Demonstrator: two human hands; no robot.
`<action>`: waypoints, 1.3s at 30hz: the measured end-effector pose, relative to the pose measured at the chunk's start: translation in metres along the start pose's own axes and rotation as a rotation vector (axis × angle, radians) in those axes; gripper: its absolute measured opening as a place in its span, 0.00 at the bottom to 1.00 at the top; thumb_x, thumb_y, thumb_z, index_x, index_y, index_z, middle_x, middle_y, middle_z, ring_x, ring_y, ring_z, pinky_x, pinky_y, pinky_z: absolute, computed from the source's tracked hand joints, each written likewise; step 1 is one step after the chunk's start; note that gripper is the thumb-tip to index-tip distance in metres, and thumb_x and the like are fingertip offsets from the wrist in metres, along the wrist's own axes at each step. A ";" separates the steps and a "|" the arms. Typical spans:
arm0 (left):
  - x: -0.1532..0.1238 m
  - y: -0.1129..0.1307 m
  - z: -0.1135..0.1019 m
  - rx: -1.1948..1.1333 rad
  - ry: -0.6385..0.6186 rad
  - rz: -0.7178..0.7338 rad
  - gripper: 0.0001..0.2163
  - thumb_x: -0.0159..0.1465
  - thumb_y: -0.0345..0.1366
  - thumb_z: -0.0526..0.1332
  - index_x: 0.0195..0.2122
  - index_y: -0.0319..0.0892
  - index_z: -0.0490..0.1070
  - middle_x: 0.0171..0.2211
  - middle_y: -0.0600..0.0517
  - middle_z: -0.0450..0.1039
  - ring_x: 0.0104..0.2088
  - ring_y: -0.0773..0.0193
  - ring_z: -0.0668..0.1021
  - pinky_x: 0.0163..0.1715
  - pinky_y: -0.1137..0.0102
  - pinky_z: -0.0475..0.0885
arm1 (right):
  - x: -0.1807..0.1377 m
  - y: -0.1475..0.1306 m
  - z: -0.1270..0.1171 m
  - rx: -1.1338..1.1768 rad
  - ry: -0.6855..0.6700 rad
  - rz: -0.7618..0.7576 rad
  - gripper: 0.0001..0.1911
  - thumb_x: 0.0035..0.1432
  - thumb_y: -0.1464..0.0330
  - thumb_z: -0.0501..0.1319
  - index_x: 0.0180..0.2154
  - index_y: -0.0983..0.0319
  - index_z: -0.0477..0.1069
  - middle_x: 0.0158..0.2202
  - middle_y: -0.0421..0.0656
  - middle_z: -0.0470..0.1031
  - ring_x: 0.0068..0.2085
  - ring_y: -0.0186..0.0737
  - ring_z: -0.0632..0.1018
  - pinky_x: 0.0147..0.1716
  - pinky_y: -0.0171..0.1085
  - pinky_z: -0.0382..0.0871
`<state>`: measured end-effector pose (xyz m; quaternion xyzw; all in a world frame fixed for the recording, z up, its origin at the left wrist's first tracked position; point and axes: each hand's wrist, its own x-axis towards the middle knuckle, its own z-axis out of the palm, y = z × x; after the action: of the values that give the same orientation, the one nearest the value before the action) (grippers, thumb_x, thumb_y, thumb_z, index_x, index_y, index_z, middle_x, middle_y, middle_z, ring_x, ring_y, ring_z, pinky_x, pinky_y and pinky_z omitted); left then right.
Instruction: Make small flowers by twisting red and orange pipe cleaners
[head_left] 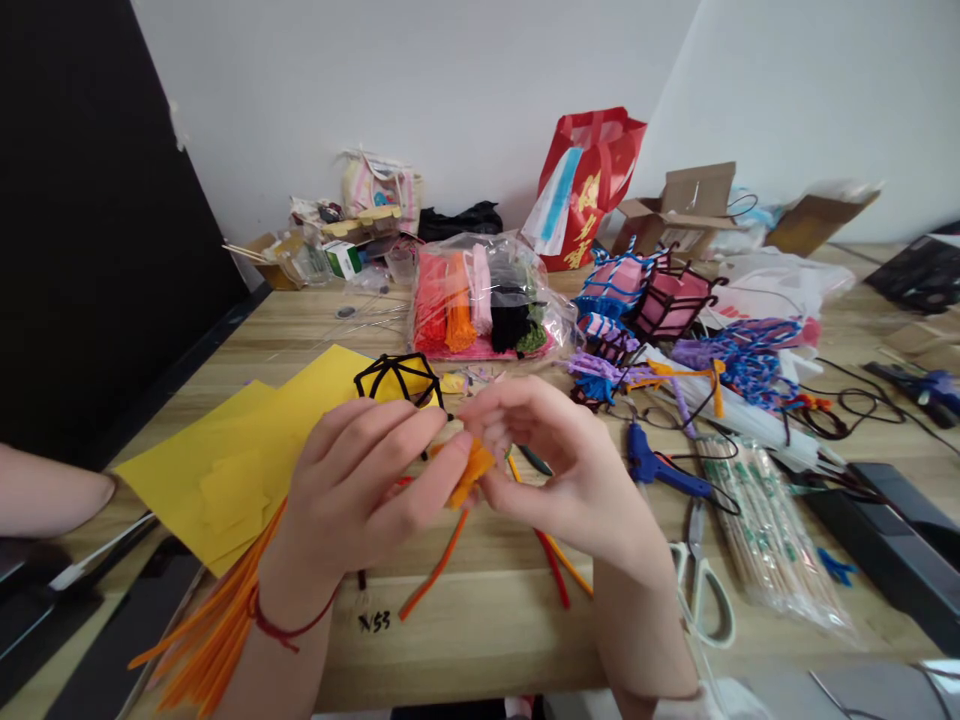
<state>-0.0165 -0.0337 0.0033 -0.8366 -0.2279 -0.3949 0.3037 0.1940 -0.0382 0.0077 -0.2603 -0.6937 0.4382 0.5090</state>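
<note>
Between my two hands, over the middle of the table, is a small folded orange piece [472,470], partly hidden by fingers. My left hand [360,480], with a red cord at its wrist, pinches it between thumb and fingers. From the other side my right hand [570,470] curves round, its thumb and bent fingers touching the piece. Just behind the left hand stands a black pipe-cleaner frame [397,375] with yellow inside. Below the hands lie an orange pipe cleaner [435,565] and a red pipe cleaner [553,570].
Yellow sheets [300,400] and a bundle of orange pipe cleaners [217,630] lie left. Scissors [701,580], a blue glue gun [664,465] and bagged sticks [765,520] are right. Behind are bagged pipe cleaners [480,300] and a red bag [592,185]. Another person's arm [52,492] enters left.
</note>
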 end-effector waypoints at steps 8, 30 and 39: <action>0.005 0.003 0.007 -0.022 0.015 -0.014 0.04 0.76 0.36 0.58 0.43 0.46 0.72 0.37 0.50 0.83 0.39 0.59 0.84 0.43 0.63 0.76 | 0.000 0.005 -0.004 0.104 -0.042 0.029 0.22 0.54 0.82 0.65 0.47 0.56 0.74 0.40 0.38 0.79 0.35 0.32 0.78 0.38 0.32 0.78; 0.009 0.005 0.010 -0.149 -0.099 -0.173 0.13 0.78 0.37 0.48 0.35 0.45 0.66 0.29 0.51 0.76 0.30 0.58 0.74 0.36 0.62 0.69 | -0.001 0.000 0.005 -0.364 0.067 -0.270 0.14 0.61 0.80 0.61 0.45 0.58 0.71 0.38 0.40 0.79 0.37 0.35 0.80 0.38 0.33 0.77; 0.010 0.026 0.004 -0.776 -0.053 -0.919 0.16 0.76 0.35 0.57 0.28 0.44 0.65 0.23 0.57 0.62 0.24 0.69 0.67 0.22 0.72 0.63 | 0.005 0.016 0.014 -0.568 0.168 -0.604 0.09 0.69 0.78 0.58 0.43 0.58 0.71 0.43 0.46 0.81 0.42 0.40 0.83 0.43 0.38 0.82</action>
<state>0.0077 -0.0475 0.0010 -0.7118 -0.4130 -0.5190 -0.2312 0.1778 -0.0310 -0.0052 -0.2101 -0.7882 0.0382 0.5772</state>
